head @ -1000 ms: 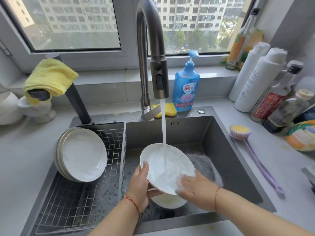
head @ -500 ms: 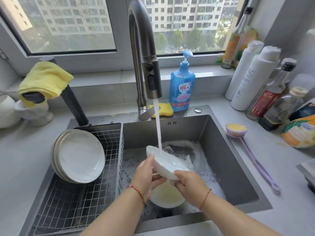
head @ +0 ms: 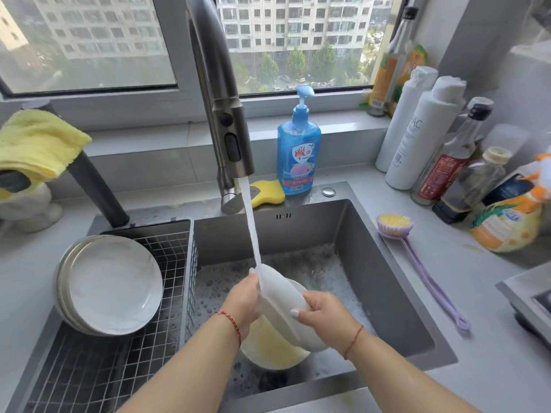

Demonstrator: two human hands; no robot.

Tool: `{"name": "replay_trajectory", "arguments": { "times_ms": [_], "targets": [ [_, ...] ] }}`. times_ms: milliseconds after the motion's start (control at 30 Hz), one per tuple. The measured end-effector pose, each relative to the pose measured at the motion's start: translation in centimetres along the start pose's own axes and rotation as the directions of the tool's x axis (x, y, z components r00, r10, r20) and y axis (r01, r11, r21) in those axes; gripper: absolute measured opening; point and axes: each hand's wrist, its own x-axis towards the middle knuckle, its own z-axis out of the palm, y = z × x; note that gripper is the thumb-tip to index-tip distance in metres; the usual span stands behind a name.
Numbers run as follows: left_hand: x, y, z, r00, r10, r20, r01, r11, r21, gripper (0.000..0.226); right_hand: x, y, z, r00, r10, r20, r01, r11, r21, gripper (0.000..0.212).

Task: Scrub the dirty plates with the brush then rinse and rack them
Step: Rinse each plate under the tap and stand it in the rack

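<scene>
Fingers of both hands clamped the plate (head: 283,296) between them: the left hand (head: 243,302) curled round its left rim, the right hand (head: 323,312) pinching the near right edge, thumb on top. It was held tilted nearly on edge over the sink (head: 384,281), its far rim lifted into the stream from the faucet (head: 220,93), its low edge just above a yellowish plate (head: 268,344) lying in the suds. By this view the rinse seemed in hand, racking next. That move turned on the rack (head: 143,323) lying left of the fingers, nearer the left hand, clean plates (head: 110,284) already leaning there. The brush (head: 417,269) lay on the counter, right of the sink.
</scene>
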Motion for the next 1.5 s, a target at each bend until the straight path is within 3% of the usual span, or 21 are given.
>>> {"name": "replay_trajectory", "arguments": {
  "times_ms": [33,100,233,333,500,633,833,1000,1233,1367,1500],
  "targets": [
    [0.3,0.0,-0.2,1.000,-0.014,0.000,0.014,1.000,0.000,0.047,0.1,0.2,-0.3,1.000,0.013,-0.002,-0.013,0.994,0.109,0.037],
    [0.2,0.0,-0.6,0.999,-0.032,-0.018,0.032,0.999,0.008,0.054,0.4,0.5,-0.6,1.000,0.031,-0.001,-0.029,0.950,0.310,0.010],
    [0.0,-0.3,-1.4,0.998,-0.042,-0.040,0.041,0.999,-0.030,0.056,1.1,0.2,-0.7,0.998,0.061,0.024,-0.062,0.755,0.653,0.015],
    [-0.5,-0.4,-2.1,0.997,-0.035,-0.062,0.031,0.997,-0.072,0.045,1.7,-0.1,-0.2,0.995,0.085,0.042,-0.083,0.568,0.819,0.022],
    [-1.4,-0.3,-2.6,0.995,-0.056,-0.077,0.042,0.985,-0.169,0.045,2.5,-0.3,0.7,0.987,0.160,0.031,-0.069,0.237,0.969,0.019],
    [-0.6,-1.1,-3.4,0.995,-0.070,-0.070,0.045,0.950,-0.310,0.025,3.0,0.1,1.3,0.967,0.240,0.092,-0.094,-0.002,0.996,0.024],
    [-1.8,-0.2,-3.5,0.996,-0.060,-0.064,0.017,0.845,-0.535,0.020,3.4,-0.1,2.0,0.921,0.363,0.144,-0.089,-0.164,0.982,0.033],
    [-2.6,0.4,-3.4,0.988,-0.072,-0.134,-0.012,0.838,-0.545,0.030,3.0,-0.2,3.0,0.896,0.404,0.186,-0.103,-0.219,0.970,0.040],
    [-3.3,-0.1,-3.8,0.976,-0.054,-0.210,-0.070,0.840,-0.538,0.029,2.1,-0.6,3.8,0.889,0.382,0.254,-0.170,-0.240,0.956,0.022],
    [-3.8,-1.3,-3.6,0.979,-0.078,-0.191,-0.035,0.847,-0.530,0.027,1.7,0.5,3.2,0.905,0.350,0.241,-0.191,-0.172,0.966,0.030],
    [-4.5,-2.6,-3.3,0.981,-0.171,-0.094,0.105,0.870,-0.483,0.024,1.0,1.3,1.7,0.928,0.328,0.178,-0.176,-0.034,0.984,0.047]
  ]
}}
